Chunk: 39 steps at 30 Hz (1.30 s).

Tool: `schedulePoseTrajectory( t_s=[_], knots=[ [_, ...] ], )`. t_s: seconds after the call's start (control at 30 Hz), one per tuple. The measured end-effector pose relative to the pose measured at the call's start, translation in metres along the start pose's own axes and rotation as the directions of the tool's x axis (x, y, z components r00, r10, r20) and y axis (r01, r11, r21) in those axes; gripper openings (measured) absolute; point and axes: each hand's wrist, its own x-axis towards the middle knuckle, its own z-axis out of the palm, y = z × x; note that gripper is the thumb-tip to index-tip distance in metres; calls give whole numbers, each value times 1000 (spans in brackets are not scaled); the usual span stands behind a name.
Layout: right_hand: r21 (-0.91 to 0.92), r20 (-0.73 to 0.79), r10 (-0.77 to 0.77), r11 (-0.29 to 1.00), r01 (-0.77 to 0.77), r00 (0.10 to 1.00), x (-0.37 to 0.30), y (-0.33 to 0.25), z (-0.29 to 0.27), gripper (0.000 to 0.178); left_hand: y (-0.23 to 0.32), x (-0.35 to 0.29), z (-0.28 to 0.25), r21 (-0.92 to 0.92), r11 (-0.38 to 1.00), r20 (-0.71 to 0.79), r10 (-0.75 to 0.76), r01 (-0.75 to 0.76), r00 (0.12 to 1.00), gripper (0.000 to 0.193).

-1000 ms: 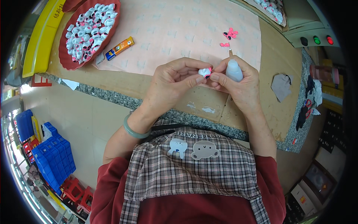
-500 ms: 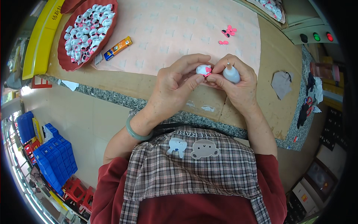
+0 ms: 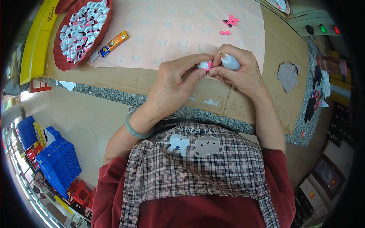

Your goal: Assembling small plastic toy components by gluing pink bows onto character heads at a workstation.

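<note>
Between the fingertips of my left hand (image 3: 175, 78) is a small white figurine (image 3: 204, 65) with pink parts on its right side. My right hand (image 3: 243, 70) cradles a white squeeze bottle (image 3: 230, 62) with a thin needle tip pointing up and left. The thumb and forefinger of that hand also meet the figurine's pink side, partly hiding it. Farther off, several small pink bow-shaped pieces (image 3: 232, 21) lie on a pale pink sheet (image 3: 163, 36), some with dark spots.
A scalloped red tray (image 3: 61, 65) heaped with white-and-pink figurines stands at the far left, beside an orange-and-blue box (image 3: 114, 43). A grey cloth scrap (image 3: 288, 77) lies on the right. Red-handled scissors (image 3: 316, 100) rest near the table's right edge. Blue crates (image 3: 59, 163) are on the floor at left.
The whole view has shifted slightly. The figurine is turned a little between my fingers, and the bottle in my right hand tilts more to the left.
</note>
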Motion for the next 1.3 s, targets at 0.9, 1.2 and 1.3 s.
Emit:
schedulePoseTrajectory(
  t_s=[0.9,1.2,1.3],
  knots=[
    [-261,-184,-227,949,175,956,8,7,16,21,-6,-1,14,-195,980,-235,-93,47,968,24],
    [73,-197,201,979,-191,959,-8,-13,30,24,2,-18,6,-220,974,-178,-94,54,980,25],
    [68,-155,135,990,-126,979,-14,-16,48,26,4,-39,6,-250,968,-205,-74,20,976,25]
  ],
)
